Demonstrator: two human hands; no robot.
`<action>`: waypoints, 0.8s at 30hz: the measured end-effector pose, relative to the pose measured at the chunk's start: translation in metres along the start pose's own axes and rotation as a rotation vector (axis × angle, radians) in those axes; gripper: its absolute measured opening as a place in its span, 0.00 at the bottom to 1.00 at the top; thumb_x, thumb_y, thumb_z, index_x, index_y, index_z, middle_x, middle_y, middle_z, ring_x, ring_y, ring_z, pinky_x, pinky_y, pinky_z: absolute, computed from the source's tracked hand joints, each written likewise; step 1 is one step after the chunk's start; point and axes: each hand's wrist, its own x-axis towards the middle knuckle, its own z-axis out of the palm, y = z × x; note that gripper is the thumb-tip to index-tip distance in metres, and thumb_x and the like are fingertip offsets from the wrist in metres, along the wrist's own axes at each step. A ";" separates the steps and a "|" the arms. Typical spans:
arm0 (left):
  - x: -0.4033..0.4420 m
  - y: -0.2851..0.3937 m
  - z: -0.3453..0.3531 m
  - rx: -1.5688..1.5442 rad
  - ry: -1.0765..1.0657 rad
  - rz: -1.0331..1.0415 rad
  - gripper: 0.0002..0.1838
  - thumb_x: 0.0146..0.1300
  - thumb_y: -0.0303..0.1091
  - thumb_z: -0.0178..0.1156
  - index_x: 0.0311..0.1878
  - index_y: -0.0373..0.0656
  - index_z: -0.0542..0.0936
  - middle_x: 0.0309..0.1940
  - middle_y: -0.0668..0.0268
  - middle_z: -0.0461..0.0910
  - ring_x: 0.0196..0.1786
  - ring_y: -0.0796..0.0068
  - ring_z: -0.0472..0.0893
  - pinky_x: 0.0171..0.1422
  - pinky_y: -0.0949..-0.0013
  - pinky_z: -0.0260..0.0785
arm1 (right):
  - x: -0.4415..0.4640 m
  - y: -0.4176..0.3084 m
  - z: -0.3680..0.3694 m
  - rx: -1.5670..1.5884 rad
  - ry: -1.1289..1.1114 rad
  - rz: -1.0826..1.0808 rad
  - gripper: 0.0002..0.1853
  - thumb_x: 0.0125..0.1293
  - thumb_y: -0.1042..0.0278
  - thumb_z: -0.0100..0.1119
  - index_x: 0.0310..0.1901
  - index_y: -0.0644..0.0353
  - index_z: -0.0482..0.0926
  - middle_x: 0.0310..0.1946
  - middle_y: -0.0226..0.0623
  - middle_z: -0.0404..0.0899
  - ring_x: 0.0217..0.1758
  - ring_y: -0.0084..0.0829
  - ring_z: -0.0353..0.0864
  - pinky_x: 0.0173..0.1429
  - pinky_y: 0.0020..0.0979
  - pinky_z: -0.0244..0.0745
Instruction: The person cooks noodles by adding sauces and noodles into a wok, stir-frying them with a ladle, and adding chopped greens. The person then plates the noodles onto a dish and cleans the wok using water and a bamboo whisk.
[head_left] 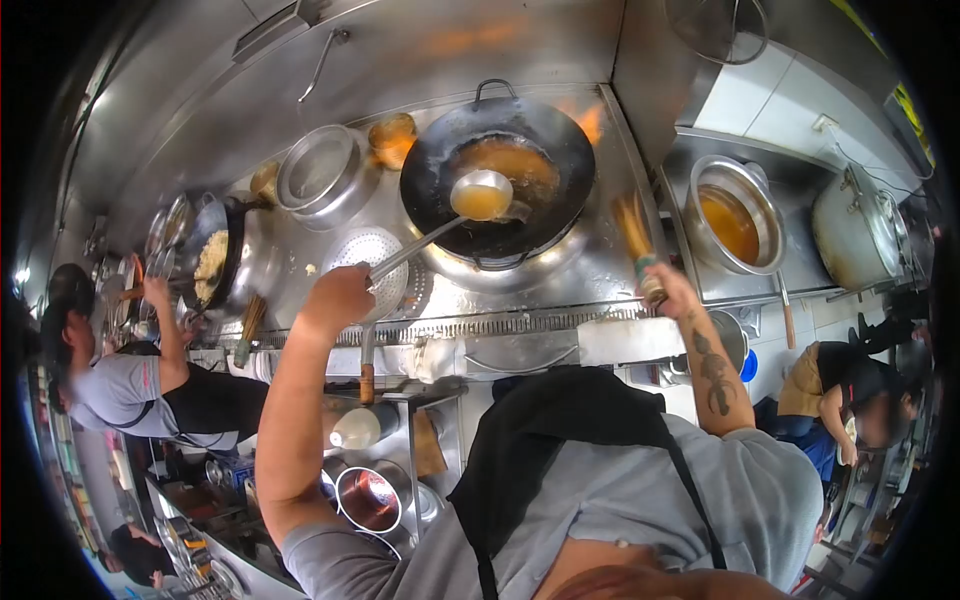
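In my left hand (pixel 336 299), fingers wrapped round its handle, is a long metal ladle (pixel 482 198). Its bowl hangs over the wok and holds an amber liquid. The black wok (pixel 425 150) sits on a burner, with more brownish liquid inside. My right hand (pixel 672 288) grips a bamboo wok brush (pixel 632 225) beside the wok's right side; its bristles point up and are smeared by motion. Below my left hand lies a perforated skimmer (pixel 362 262) with a wooden-ended handle.
Flame glows behind the wok. A metal pot (pixel 318 170) stands to the left, and a pot of orange-brown liquid (pixel 730 225) to the right. Another brush (pixel 250 325) lies on the stove edge. One person (pixel 130 390) works at left beside another wok (pixel 215 250); another person (pixel 835 390) bends at right.
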 end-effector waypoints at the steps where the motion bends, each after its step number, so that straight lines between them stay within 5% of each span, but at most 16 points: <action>1: -0.002 0.004 -0.007 0.031 -0.010 0.009 0.12 0.51 0.31 0.55 0.38 0.38 0.78 0.33 0.49 0.81 0.40 0.50 0.81 0.47 0.52 0.72 | -0.005 -0.017 0.005 -0.025 -0.108 -0.085 0.17 0.61 0.65 0.58 0.50 0.59 0.70 0.32 0.40 0.78 0.27 0.35 0.81 0.23 0.35 0.78; 4: -0.004 0.012 -0.012 0.092 -0.016 0.038 0.11 0.51 0.31 0.55 0.38 0.39 0.78 0.32 0.50 0.81 0.40 0.49 0.81 0.47 0.50 0.72 | -0.017 -0.071 0.060 -0.263 -0.268 -0.213 0.24 0.58 0.67 0.63 0.57 0.55 0.68 0.34 0.38 0.77 0.25 0.33 0.80 0.22 0.34 0.78; 6: -0.003 0.013 -0.011 0.101 0.028 0.056 0.11 0.51 0.32 0.57 0.37 0.40 0.78 0.30 0.50 0.80 0.38 0.48 0.80 0.45 0.50 0.72 | -0.028 -0.099 0.129 -0.652 -0.196 -0.357 0.29 0.57 0.55 0.68 0.58 0.56 0.71 0.33 0.35 0.76 0.23 0.24 0.77 0.22 0.27 0.74; 7: -0.003 0.014 -0.011 0.104 0.029 0.051 0.11 0.51 0.32 0.57 0.38 0.40 0.78 0.29 0.50 0.80 0.38 0.48 0.80 0.45 0.49 0.72 | -0.009 -0.104 0.147 -0.892 -0.243 -0.437 0.30 0.56 0.51 0.69 0.57 0.56 0.73 0.34 0.35 0.78 0.27 0.25 0.78 0.30 0.30 0.75; 8: -0.003 0.015 -0.011 0.108 0.033 0.048 0.11 0.51 0.32 0.57 0.38 0.40 0.78 0.29 0.50 0.80 0.37 0.48 0.80 0.44 0.49 0.72 | 0.051 -0.088 0.150 -1.185 -0.266 -0.887 0.30 0.55 0.49 0.69 0.57 0.55 0.74 0.35 0.38 0.81 0.37 0.32 0.82 0.41 0.36 0.75; 9: -0.003 0.017 -0.011 0.112 0.038 0.045 0.11 0.52 0.32 0.57 0.38 0.40 0.78 0.28 0.50 0.80 0.37 0.48 0.80 0.44 0.49 0.72 | 0.049 -0.085 0.177 -1.370 -0.253 -0.959 0.28 0.56 0.49 0.67 0.55 0.53 0.75 0.40 0.41 0.82 0.47 0.41 0.81 0.50 0.40 0.74; 11: -0.006 0.023 -0.013 0.092 0.010 0.012 0.10 0.54 0.32 0.54 0.39 0.41 0.78 0.31 0.50 0.80 0.40 0.48 0.80 0.46 0.49 0.72 | 0.073 -0.074 0.208 -1.772 -0.263 -0.964 0.18 0.56 0.56 0.64 0.46 0.54 0.80 0.43 0.43 0.82 0.47 0.45 0.81 0.51 0.43 0.75; 13: -0.011 0.021 -0.007 0.039 -0.007 0.012 0.10 0.55 0.32 0.54 0.39 0.41 0.78 0.31 0.50 0.80 0.40 0.48 0.80 0.46 0.49 0.72 | 0.101 -0.085 0.227 -1.964 -0.184 -0.676 0.14 0.54 0.58 0.64 0.41 0.54 0.83 0.39 0.44 0.83 0.45 0.45 0.83 0.49 0.44 0.76; 17: -0.009 0.005 0.015 0.051 0.022 0.024 0.10 0.57 0.32 0.55 0.41 0.40 0.77 0.30 0.50 0.80 0.37 0.47 0.80 0.45 0.49 0.72 | 0.086 -0.073 0.253 -2.034 0.056 -0.965 0.13 0.56 0.59 0.62 0.38 0.57 0.84 0.36 0.45 0.84 0.42 0.42 0.84 0.49 0.43 0.77; 19: -0.012 0.011 0.010 0.110 0.053 -0.012 0.10 0.58 0.31 0.54 0.42 0.40 0.76 0.29 0.51 0.80 0.36 0.47 0.81 0.43 0.48 0.72 | 0.094 -0.079 0.238 -1.969 -0.339 -0.706 0.14 0.52 0.59 0.65 0.40 0.55 0.83 0.38 0.39 0.84 0.45 0.42 0.83 0.49 0.41 0.77; 21: -0.013 0.017 0.007 0.199 0.105 0.006 0.09 0.58 0.29 0.53 0.42 0.41 0.77 0.28 0.53 0.80 0.35 0.49 0.81 0.41 0.50 0.73 | 0.089 -0.102 0.241 -2.084 -0.077 -0.669 0.15 0.53 0.58 0.64 0.40 0.57 0.83 0.39 0.40 0.84 0.45 0.42 0.83 0.50 0.40 0.77; 24: -0.009 0.023 0.002 0.340 0.156 0.062 0.08 0.59 0.27 0.52 0.41 0.41 0.77 0.27 0.55 0.81 0.34 0.54 0.82 0.38 0.54 0.75 | 0.077 -0.082 0.256 -2.103 -0.050 -0.783 0.17 0.53 0.56 0.65 0.41 0.55 0.84 0.40 0.42 0.84 0.45 0.40 0.83 0.50 0.39 0.77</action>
